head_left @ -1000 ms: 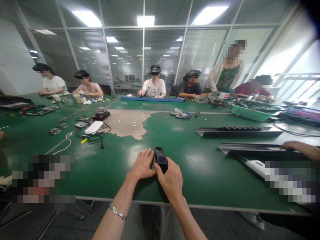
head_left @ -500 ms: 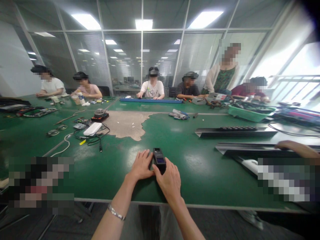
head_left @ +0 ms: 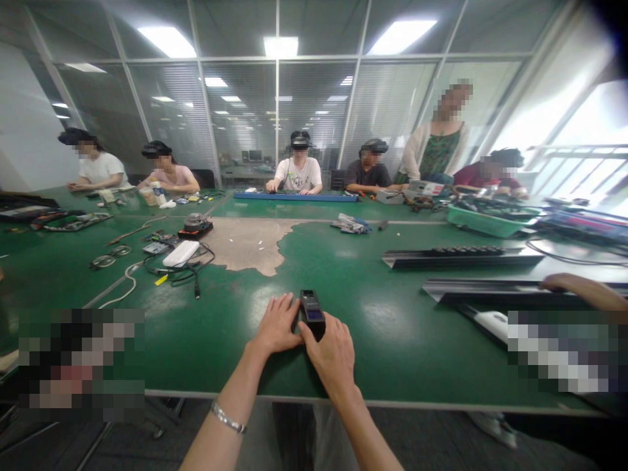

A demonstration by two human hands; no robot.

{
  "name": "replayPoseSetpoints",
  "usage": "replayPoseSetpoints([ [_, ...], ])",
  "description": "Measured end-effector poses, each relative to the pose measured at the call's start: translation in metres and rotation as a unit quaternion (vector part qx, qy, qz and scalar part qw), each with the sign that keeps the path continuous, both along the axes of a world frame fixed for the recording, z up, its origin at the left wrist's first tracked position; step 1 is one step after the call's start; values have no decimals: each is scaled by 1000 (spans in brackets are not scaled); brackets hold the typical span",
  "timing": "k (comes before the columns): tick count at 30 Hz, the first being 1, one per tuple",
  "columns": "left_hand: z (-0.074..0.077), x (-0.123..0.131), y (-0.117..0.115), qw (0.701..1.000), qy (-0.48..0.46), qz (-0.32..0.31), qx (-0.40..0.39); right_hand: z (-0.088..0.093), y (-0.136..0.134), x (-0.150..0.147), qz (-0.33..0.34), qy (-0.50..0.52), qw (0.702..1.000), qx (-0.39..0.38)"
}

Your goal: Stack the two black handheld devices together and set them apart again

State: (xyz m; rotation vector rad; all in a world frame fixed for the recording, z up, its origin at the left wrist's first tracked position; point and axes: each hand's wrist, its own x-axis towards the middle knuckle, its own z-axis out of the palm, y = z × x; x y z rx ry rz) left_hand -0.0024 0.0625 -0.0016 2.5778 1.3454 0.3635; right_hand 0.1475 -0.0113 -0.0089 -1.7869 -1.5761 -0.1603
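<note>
A small black device [head_left: 312,307] with a little dark blue screen lies on the green table [head_left: 220,366], near its front edge. Against the device's left side rests my left hand [head_left: 279,325], palm down, its fingers extended and holding nothing. My right hand [head_left: 333,347] is at the device's near right corner, thumb on the near side and fingers curled along the right side, gripping it. The two thumbs nearly meet just below the device. A silver bracelet [head_left: 228,417] circles my left wrist.
Black metal channels [head_left: 461,260] lie on the right, with another person's hand [head_left: 583,288] beside them. Left of centre are a white box [head_left: 181,254], cables and glasses [head_left: 112,256]. A green basket [head_left: 490,221] stands at the back right. Several people sit across the table.
</note>
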Motion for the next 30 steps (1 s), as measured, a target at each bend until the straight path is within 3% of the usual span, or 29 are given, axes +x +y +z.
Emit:
replayPoseSetpoints([
  [17, 3, -1, -2, 1000, -5, 1, -6, 3, -1, -1, -19, -19, 1000, -12],
  [30, 1, -2, 0, 1000, -21, -5, -5, 7, 0, 1, 4, 42, 999, 16],
])
